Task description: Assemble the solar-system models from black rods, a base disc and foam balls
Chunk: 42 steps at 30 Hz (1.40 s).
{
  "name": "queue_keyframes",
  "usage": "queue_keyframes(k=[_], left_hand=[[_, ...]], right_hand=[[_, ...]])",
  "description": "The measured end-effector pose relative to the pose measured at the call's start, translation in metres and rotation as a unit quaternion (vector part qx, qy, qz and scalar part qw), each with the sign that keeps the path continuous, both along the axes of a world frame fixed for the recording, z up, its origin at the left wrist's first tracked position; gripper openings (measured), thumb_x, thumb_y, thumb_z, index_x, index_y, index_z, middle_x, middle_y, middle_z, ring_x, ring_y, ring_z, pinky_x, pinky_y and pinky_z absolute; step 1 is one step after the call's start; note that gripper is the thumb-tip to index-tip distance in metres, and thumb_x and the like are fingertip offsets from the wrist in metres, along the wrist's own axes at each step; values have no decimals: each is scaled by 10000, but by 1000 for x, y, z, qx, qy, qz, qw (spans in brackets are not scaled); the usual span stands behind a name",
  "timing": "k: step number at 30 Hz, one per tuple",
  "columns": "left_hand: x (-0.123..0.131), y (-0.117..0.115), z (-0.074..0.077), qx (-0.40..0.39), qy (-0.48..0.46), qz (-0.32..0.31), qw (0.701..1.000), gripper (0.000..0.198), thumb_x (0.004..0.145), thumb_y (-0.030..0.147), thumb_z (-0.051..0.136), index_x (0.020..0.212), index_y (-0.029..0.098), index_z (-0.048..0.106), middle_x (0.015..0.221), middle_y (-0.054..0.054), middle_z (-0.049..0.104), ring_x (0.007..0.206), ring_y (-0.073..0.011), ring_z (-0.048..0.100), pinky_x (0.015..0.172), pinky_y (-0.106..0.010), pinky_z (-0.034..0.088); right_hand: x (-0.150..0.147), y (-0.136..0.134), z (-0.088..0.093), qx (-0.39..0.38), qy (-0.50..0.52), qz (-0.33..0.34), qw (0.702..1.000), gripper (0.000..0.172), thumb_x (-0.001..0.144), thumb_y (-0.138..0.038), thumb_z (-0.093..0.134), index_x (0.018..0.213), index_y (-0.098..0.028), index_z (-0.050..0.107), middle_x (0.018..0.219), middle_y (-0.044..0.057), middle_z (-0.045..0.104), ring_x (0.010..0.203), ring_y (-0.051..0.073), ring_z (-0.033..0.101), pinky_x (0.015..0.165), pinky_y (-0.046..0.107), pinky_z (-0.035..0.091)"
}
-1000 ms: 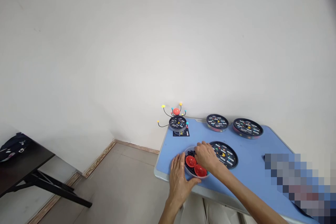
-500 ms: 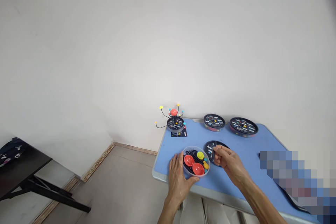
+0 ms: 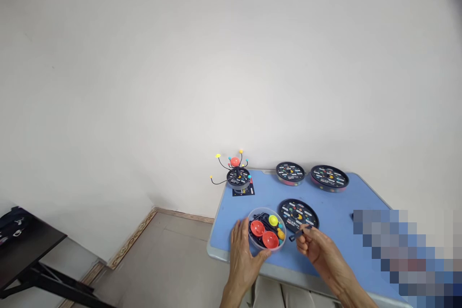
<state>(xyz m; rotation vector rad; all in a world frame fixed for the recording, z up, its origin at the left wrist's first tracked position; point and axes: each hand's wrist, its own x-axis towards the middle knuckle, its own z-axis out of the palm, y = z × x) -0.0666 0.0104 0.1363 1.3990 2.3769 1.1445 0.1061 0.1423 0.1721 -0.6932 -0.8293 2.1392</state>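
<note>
Tray (image 3: 267,211) of clear plastic sits near the front edge of the blue table (image 3: 231,216), left of centre, and holds two red domes (image 3: 257,228), one yellow ball (image 3: 273,220), one orange ball (image 3: 281,235) and a heap of black rods (image 3: 260,221). The left hand (image 3: 245,255) cups the tray's near-left rim, fingers spread and thumb against the rim. The right hand (image 3: 317,250), just right of the tray, pinches one black rod (image 3: 298,234) between thumb and forefinger, over the edge of the nearest of three black discs (image 3: 298,215). The other two discs (image 3: 290,172) (image 3: 329,177) lie apart along the back edge. At the back-left corner stands one model (image 3: 238,178) on its own disc, with a red ball (image 3: 235,161) on top and wire arms tipped with small coloured balls, above a black card (image 3: 243,191). A pixelated patch hides the table's right side. Off to the left stands a black table (image 3: 29,250) with a bag (image 3: 12,221) on it.
</note>
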Motion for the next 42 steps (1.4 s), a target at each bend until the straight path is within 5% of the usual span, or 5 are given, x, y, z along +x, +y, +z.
queue_keyframes(k=[8, 30, 35, 42], left_hand=[[0, -1, 1, 10, -12, 0, 1000, 819, 790, 408, 691, 1485, 120, 370, 1533, -169, 411, 1458, -346, 265, 1174, -541, 247], [-1, -2, -6, 53, -27, 2, 998, 824, 798, 440, 688, 1488, 149, 343, 1541, -180, 388, 1442, -337, 309, 1156, -540, 298], [8, -9, 0, 127, 49, 25, 990, 605, 880, 418, 622, 1423, 214, 446, 1489, -134, 473, 1411, -314, 375, 1141, -526, 350], [32, -11, 19, 192, 162, -55, 966, 248, 936, 248, 558, 1171, 253, 636, 1082, -56, 719, 1099, -248, 628, 1106, -523, 405]], right_hand=[[2, -3, -11, -46, 32, 2, 998, 293, 572, -324, 895, 731, -176, 698, 566, -6, 602, 550, 127, 499, 518, 250, 446], [-3, -10, 1, -14, 9, 2, 1000, 298, 572, -349, 873, 736, -182, 688, 572, -6, 617, 548, 132, 504, 543, 263, 438], [-3, -16, 1, 25, -24, -4, 999, 301, 590, -384, 863, 741, -191, 687, 580, 0, 655, 558, 137, 521, 569, 262, 425], [-9, -28, 3, 91, -53, 45, 993, 269, 648, -424, 817, 721, -196, 694, 602, -13, 664, 576, 138, 527, 608, 268, 412]])
